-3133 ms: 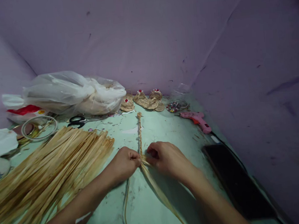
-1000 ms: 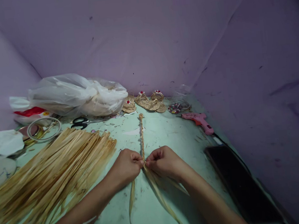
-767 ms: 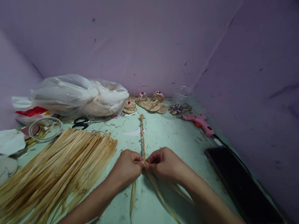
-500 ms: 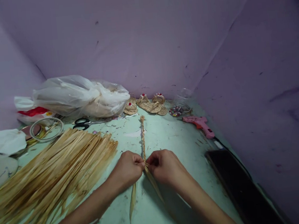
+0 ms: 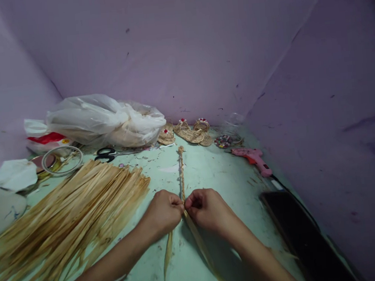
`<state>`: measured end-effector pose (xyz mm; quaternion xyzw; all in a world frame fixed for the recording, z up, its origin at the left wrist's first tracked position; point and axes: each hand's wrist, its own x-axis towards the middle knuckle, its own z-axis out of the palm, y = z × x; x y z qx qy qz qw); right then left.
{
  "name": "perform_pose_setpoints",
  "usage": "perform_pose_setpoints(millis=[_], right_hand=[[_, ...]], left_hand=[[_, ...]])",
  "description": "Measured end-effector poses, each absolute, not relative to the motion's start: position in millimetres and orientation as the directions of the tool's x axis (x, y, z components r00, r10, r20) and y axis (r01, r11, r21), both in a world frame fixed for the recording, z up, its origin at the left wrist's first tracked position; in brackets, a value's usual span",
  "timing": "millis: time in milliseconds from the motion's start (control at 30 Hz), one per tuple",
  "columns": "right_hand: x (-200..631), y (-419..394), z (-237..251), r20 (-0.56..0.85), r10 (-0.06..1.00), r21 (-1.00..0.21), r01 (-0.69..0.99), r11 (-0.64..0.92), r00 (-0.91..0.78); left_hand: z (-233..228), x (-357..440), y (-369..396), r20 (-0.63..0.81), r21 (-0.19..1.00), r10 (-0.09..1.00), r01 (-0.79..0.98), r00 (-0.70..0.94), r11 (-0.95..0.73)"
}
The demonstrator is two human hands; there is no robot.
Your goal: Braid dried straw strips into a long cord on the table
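The braid point(image 5: 181, 172) lies lengthwise at the centre of the bench point(image 5: 223, 172). Loose strips point(image 5: 200, 241) trail from its near end. The fingers of the left hand point(image 5: 166, 209) pinch this end; those of the right hand point(image 5: 207, 207) pinch it from the opposite side. A fibre bundle point(image 5: 81, 212) lies left, a pink glue gun point(image 5: 253, 156) right.

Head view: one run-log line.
left hand: pinching braid at near end | right hand: close beside, hold unclear | loose strips: trailing toward wearer | straw bundle: left of hands
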<state>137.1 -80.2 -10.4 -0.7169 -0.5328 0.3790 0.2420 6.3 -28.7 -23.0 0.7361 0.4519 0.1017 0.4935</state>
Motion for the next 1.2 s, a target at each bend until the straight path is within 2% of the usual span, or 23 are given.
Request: perform_pose_setpoints(millis=[133,333,467,667,767,833,933,1000,1100,1200], right_hand=[[138.9,-80.5,-7.5,-0.363,0.923,-0.807,0.453,-0.38,0.129],[140.1,-79.5,-2.4,-0.516,0.852,-0.839,0.151,-0.523,0.086],[138.7,-79.6,4.3,-0.564,0.824,-0.82,0.084,-0.567,0.05],[135.5,-78.6,4.6,-0.606,0.791,-0.793,0.016,-0.609,0.089],[136.3,-78.5,-3.1,-0.555,0.828,-0.825,0.081,-0.56,0.079],[136.6,-79.1,-5.5,-0.5,0.857,-0.828,0.221,-0.515,0.124],[134.3,-80.5,-1.1,-0.375,0.895,-0.738,0.506,-0.446,0.242],[130.9,-81.7,4.9,-0.315,0.911,-0.666,0.622,-0.412,0.267],[125.5,-84.4,10.6,-0.291,0.915,-0.616,0.678,-0.402,0.278],[124.6,-88.2,7.1,-0.284,0.925,-0.655,0.654,-0.379,0.251]], left_hand=[[-25.5,6.0,-28.7,-0.308,0.817,0.764,0.569,0.567,-0.093],[-19.2,6.9,-30.6,-0.305,0.82,0.779,0.567,0.549,-0.078],[-13.7,7.6,-32.4,-0.324,0.808,0.781,0.586,0.533,-0.064],[-14.2,7.8,-32.9,-0.305,0.812,0.791,0.578,0.531,-0.075],[-15.3,7.6,-32.5,-0.313,0.808,0.796,0.586,0.518,-0.064],[-16.4,7.4,-32.2,-0.307,0.812,0.799,0.58,0.517,-0.064],[-17.1,7.2,-31.8,-0.287,0.816,0.803,0.572,0.523,-0.08],[-16.4,7.0,-31.8,-0.286,0.812,0.804,0.578,0.522,-0.086],[-15.2,6.8,-32.2,-0.281,0.805,0.807,0.585,0.519,-0.096],[-15.6,6.9,-32.9,-0.267,0.796,0.812,0.594,0.519,-0.118]])
